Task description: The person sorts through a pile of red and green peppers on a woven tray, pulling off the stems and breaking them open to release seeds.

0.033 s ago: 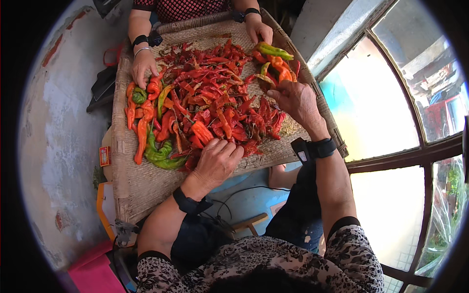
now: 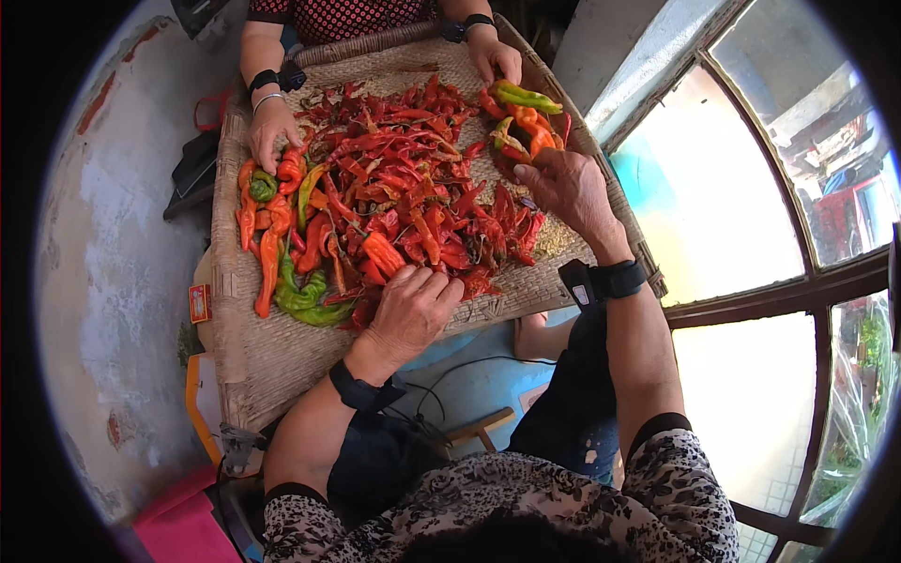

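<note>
A heap of dried red chili peppers (image 2: 413,159) covers the middle of a shallow woven tray (image 2: 272,361). At its near edge my left hand (image 2: 413,305) is closed, fingertips curled down against an orange-red pepper (image 2: 383,253); what they grip is hidden. My right hand (image 2: 572,192) is also closed, fingers bent in beside a small group of orange peppers (image 2: 537,129) and a yellow-green pepper (image 2: 526,98) at the tray's right. Whatever it pinches is covered by the fingers. Fresher peppers, including a curled green pepper (image 2: 305,300), lie along the left side.
Across the tray, a person's hand (image 2: 274,131) touches the left peppers, and their other hand (image 2: 495,58) rests by the right group. A paned window (image 2: 751,188) stands close on my right, a plaster wall (image 2: 103,263) on the left. A small wooden stool (image 2: 481,430) and cables are below.
The view has shifted slightly. Beside my right hand, a yellowish pepper has turned a little and the hand has moved slightly. My left hand stays at the heap's near edge.
</note>
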Demonstrator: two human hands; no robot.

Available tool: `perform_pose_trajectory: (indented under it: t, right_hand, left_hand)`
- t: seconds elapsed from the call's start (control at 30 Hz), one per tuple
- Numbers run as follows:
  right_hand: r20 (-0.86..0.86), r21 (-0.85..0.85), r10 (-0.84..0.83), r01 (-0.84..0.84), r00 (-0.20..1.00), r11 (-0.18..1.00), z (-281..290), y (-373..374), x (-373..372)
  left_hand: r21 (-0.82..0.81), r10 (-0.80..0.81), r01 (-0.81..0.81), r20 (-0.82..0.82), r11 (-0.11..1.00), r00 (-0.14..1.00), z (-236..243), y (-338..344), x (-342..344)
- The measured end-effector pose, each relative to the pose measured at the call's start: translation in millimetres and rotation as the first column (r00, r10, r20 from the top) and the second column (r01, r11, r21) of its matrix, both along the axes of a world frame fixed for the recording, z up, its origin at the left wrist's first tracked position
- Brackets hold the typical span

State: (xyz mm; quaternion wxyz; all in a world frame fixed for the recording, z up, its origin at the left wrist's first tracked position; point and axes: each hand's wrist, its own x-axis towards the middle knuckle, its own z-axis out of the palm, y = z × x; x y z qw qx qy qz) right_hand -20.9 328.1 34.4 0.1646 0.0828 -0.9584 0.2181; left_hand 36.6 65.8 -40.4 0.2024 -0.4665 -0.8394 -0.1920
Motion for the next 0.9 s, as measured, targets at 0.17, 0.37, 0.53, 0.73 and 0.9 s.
perform_pose_trajectory:
  t: [0.17, 0.37, 0.53, 0.73, 0.9]
  right_hand:
    - [0.145, -0.446, 0.201, -0.117, 0.969, 0.887, -1.1, 13.5, 7.9]
    - [0.109, -0.496, 0.562, -0.445, 0.82, 0.746, -11.0, -57.9, 39.5]
    - [-0.004, -0.537, 0.638, -0.54, 0.77, 0.648, -17.1, -69.3, 36.8]
    - [0.173, -0.571, 0.346, -0.192, 0.922, 0.798, 5.4, -33.8, 14.5]
    - [-0.135, 0.064, -0.226, 0.236, 0.965, 0.97, -6.7, 16.8, -0.1]
  left_hand:
    - [0.095, 0.007, -0.019, 0.125, 0.995, 0.992, 8.6, 6.0, 4.2]
    - [0.564, -0.298, -0.339, 0.752, 0.753, 0.588, 16.2, 5.1, 8.2]
    - [0.609, -0.38, -0.397, 0.766, 0.687, 0.519, 13.1, 6.2, -3.8]
    - [0.563, -0.362, -0.448, 0.811, 0.695, 0.459, 16.3, -5.5, -5.2]
    - [0.626, -0.468, -0.408, 0.774, 0.664, 0.427, 19.6, -5.1, -7.2]
